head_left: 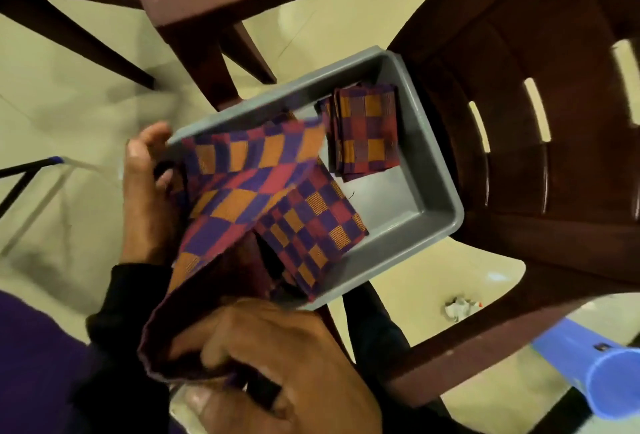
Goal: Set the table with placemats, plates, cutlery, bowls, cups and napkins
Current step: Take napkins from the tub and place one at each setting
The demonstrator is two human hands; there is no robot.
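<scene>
Left arm: dark sleeve, reaching up from the lower left beside the near-left end of the grey tray (433, 170).
Left hand (145, 184): fingers curled, pinching the upper left edge of the checked cloth (256, 184).
Right arm: mostly hidden; dark sleeve showing behind the hand.
Right hand (277, 361): low and close to the camera, fingers bent, gripping the lower gathered fold of the same cloth.
Checked cloth: purple, red and orange squares, partly unfolded, lifted over the tray's near half, one corner draped inside.
Folded napkins (363, 132): small stack of the same pattern, lying flat in the tray's far corner.
Tray: resting on the seat edge of a maroon plastic chair (519, 87).
Room: pale tiled floor (69, 104), crumpled paper (459, 307) under the chair, blue plastic cup (613, 381) at the lower right.
</scene>
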